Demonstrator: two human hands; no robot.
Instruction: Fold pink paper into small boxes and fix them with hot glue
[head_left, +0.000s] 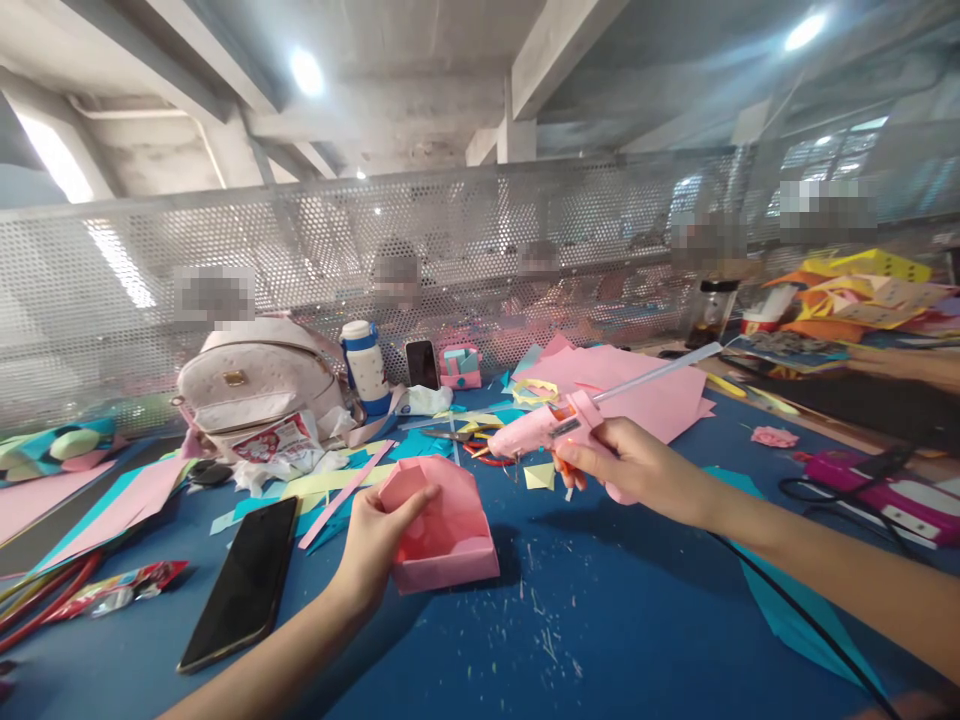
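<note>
My left hand pinches the left wall of a small pink paper box, thumb over the inside and fingers behind. The box is open at the front and top, with a taller back flap. In my right hand is a pink glue gun, its nozzle pointing left above the box's right side, apart from it. A long clear glue stick sticks out of its rear. Scissors lie among paper scraps behind the box. A small pale-yellow paper piece rests below the gun.
A black phone lies left of my left hand. Behind stand a pale backpack, a white-and-blue bottle and a large pink paper sheet. At right are a magenta power strip with dark cables and a pink paper rose.
</note>
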